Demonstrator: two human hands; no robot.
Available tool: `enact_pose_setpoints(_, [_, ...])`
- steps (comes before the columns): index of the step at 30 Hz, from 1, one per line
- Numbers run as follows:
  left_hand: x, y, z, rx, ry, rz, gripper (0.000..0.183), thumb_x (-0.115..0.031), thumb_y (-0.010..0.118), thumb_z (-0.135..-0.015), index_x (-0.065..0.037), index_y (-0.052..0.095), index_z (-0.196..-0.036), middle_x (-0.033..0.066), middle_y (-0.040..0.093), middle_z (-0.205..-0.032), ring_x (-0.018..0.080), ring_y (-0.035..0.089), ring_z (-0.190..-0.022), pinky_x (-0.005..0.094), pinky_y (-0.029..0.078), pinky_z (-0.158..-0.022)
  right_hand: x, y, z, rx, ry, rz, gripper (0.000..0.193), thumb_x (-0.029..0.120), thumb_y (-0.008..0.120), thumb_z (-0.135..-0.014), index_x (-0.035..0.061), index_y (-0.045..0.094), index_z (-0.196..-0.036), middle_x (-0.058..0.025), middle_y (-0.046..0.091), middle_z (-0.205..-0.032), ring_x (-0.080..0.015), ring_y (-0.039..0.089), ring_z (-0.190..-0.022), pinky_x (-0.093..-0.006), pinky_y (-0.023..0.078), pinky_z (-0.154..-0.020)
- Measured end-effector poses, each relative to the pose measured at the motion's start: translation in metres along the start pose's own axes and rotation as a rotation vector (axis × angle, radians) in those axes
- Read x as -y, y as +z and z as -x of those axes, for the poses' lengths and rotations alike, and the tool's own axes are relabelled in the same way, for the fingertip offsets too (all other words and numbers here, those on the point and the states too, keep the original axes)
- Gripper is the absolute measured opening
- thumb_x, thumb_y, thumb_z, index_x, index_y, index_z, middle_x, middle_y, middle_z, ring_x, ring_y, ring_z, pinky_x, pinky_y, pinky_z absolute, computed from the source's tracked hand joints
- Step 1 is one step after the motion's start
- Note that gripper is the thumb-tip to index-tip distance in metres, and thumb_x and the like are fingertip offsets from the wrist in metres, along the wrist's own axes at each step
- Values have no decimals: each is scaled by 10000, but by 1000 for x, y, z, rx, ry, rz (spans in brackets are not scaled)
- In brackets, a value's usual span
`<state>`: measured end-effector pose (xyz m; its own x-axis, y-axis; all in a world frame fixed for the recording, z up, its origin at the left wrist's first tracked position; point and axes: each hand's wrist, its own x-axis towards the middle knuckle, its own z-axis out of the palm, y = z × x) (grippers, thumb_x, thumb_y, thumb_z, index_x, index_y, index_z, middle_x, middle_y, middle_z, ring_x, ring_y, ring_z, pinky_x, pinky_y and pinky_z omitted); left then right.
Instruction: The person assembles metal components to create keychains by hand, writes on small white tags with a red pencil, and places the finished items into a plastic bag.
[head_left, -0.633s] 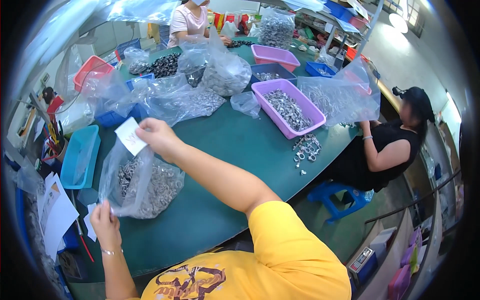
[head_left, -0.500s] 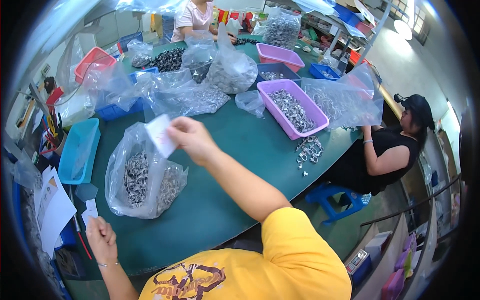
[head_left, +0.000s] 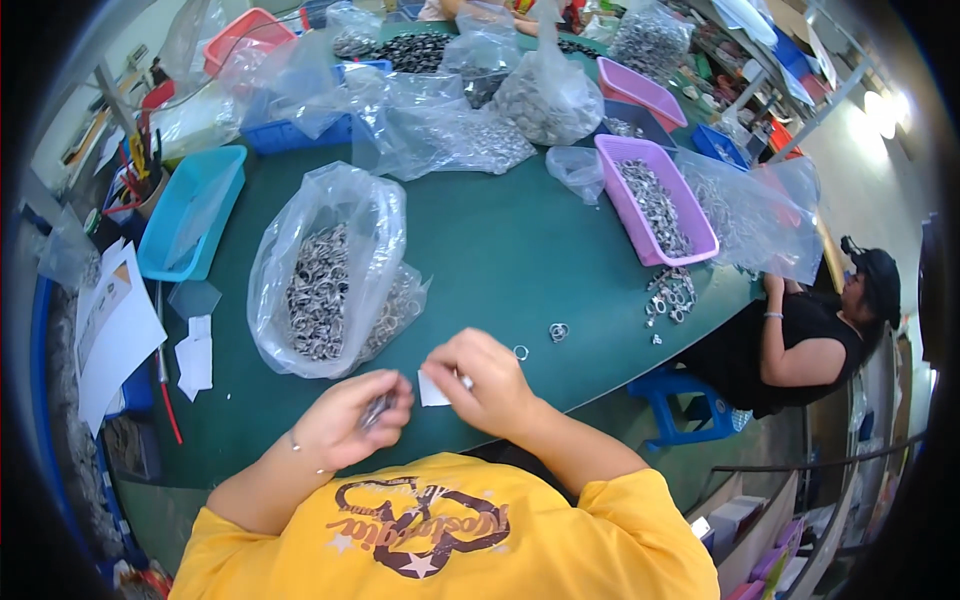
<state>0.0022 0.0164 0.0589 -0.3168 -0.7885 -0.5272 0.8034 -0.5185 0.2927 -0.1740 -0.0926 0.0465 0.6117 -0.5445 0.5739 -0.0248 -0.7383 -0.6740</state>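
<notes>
My left hand (head_left: 350, 418) is closed around a few small silvery metal ring clamps (head_left: 377, 409), at the table's front edge. Just to its right, my right hand (head_left: 482, 382) has its fingers pinched, with a small shiny metal piece (head_left: 465, 382) showing at the fingertips. A white paper slip (head_left: 432, 391) lies under or against those fingers; whether it is held or resting I cannot tell. Beyond my hands stands an open clear plastic bag (head_left: 262, 310) full of metal ring clamps (head_left: 318, 295). Loose rings (head_left: 558, 332) lie on the green table right of my right hand.
On the left are a turquoise tray (head_left: 160, 262) and white paper slips (head_left: 195, 362). A purple basket (head_left: 705, 240) of metal parts stands at the right, with loose clamps (head_left: 672, 290) before it. Filled bags (head_left: 545, 100) line the back. A co-worker (head_left: 810, 350) sits at the right.
My right hand has come down from above the bag to the table's front edge. My left hand has moved right beside it and now holds metal clamps. The whole view has shifted.
</notes>
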Motion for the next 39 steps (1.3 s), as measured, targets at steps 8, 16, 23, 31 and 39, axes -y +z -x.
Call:
enact_pose_setpoints(8, [5,6,-11,31,259,45,270,-189,449,-983,14,558,-1124,115,603,-1085,209,591,-1017,340,474,-922,6,14,-11,207,-56,-50,114,35,659,-727,54,631,-835,-98,615,-923,-292,611,-852,-371,514,-725])
enact_pose_setpoints(16, [6,10,1,56,263,-76,218,-140,577,-934,0,591,-1100,90,631,-1052,115,605,-861,234,508,-783,5,3,-17,23,594,-839,133,-1,652,-863,-23,610,-988,-56,658,-820,-104,632,-659,-225,519,-588])
enact_pose_setpoints(23, [13,16,-1,-30,351,-48,142,-33,608,-899,-43,569,-1036,73,642,-966,159,644,-831,257,553,-726,-4,-12,-13,-17,661,-1035,137,-32,588,-883,-48,572,-1019,-122,648,-932,-164,653,-730,-283,565,-654])
enact_pose_setpoints(31, [19,16,-9,-122,587,-176,155,7,648,-857,-16,592,-1000,87,636,-949,187,656,-865,293,553,-755,6,-9,-9,89,591,-1152,136,-68,617,-848,-36,556,-964,-127,591,-975,-170,649,-755,-271,565,-619])
enact_pose_setpoints(39, [28,8,-16,-43,671,-136,128,41,623,-860,13,608,-984,102,629,-981,179,640,-892,306,542,-826,12,-1,-9,155,467,-795,139,-79,650,-820,-38,609,-946,-107,587,-1023,-135,625,-816,-229,532,-681])
